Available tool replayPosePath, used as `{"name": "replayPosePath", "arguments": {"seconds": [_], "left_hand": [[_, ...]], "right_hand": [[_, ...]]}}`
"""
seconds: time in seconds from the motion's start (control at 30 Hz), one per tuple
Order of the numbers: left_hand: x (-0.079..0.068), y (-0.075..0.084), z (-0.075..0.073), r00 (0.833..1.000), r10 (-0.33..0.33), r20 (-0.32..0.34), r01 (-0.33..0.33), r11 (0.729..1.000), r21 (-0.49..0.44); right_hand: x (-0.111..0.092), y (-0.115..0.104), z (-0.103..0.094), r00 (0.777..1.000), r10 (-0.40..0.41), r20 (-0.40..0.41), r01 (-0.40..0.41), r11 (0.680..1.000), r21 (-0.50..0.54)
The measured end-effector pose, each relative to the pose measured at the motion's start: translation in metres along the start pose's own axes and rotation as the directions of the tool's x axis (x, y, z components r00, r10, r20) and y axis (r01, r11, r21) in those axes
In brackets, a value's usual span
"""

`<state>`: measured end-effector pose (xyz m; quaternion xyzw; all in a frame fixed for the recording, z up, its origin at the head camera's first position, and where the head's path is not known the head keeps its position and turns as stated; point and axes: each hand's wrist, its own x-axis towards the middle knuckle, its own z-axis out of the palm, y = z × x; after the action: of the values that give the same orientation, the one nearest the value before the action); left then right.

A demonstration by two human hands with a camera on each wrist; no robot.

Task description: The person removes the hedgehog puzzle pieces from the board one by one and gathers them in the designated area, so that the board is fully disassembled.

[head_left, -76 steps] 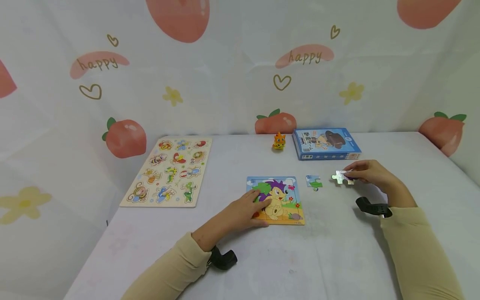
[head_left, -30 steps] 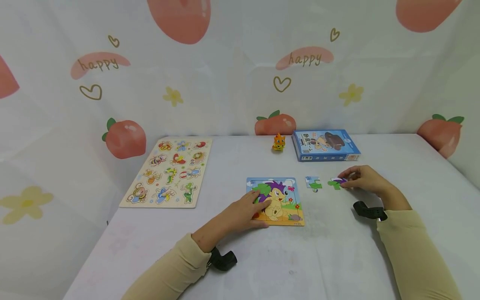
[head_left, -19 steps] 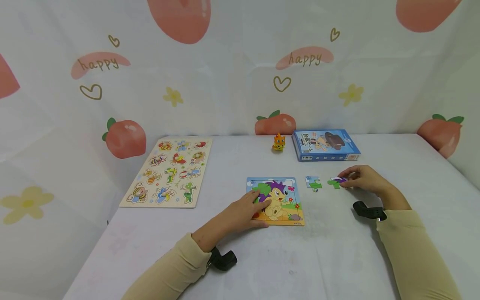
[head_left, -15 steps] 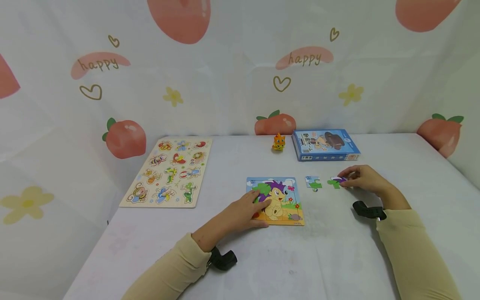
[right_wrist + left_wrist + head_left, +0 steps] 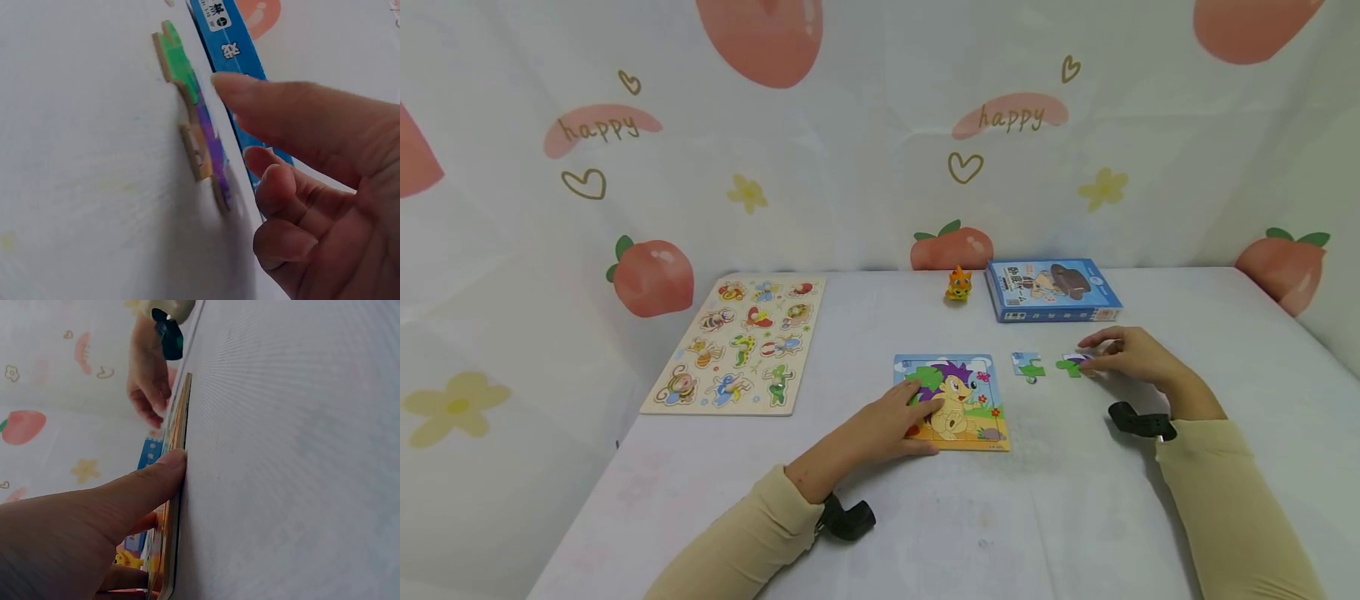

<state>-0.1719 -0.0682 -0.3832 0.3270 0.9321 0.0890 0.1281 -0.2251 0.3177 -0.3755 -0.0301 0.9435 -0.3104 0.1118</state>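
Observation:
A hedgehog jigsaw puzzle (image 5: 958, 408) lies flat on the white table. My left hand (image 5: 883, 423) rests across its left side, fingers spread over the picture. In the left wrist view the thumb (image 5: 164, 472) lies along the near edge of the puzzle board (image 5: 177, 425). To the right, a puzzle piece in green and purple (image 5: 1070, 367) sits on the table. My right hand (image 5: 1138, 360) is just beside that piece; in the right wrist view its thumb and fingers stand apart from the piece (image 5: 199, 109), holding nothing. Another piece, blue and green (image 5: 1028, 364), lies between puzzle and right hand.
Behind the pieces lies a blue box (image 5: 1052, 290), with a small orange and yellow toy figure (image 5: 958, 284) to its left. A wooden board with insect pictures (image 5: 737, 346) lies at the left. A printed cloth (image 5: 850, 150) hangs behind the table.
My right hand set the puzzle piece down, its coloured face now showing, slightly left of where it was held, and has let go of it. The left hand stayed on the puzzle.

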Motion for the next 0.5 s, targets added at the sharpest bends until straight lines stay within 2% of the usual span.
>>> {"name": "replayPosePath", "arguments": {"seconds": [0.27,0.5], "left_hand": [[0.001,0.000,0.001,0.999,0.041,-0.036,-0.042,0.999,-0.025],[0.000,0.002,-0.002,0.995,0.083,-0.061,-0.077,0.991,0.106]], "right_hand": [[0.005,-0.017,0.003,0.997,-0.062,-0.040,0.062,0.998,0.022],[0.015,-0.048,0.010,0.994,-0.113,-0.009,0.113,0.992,0.057]]}}
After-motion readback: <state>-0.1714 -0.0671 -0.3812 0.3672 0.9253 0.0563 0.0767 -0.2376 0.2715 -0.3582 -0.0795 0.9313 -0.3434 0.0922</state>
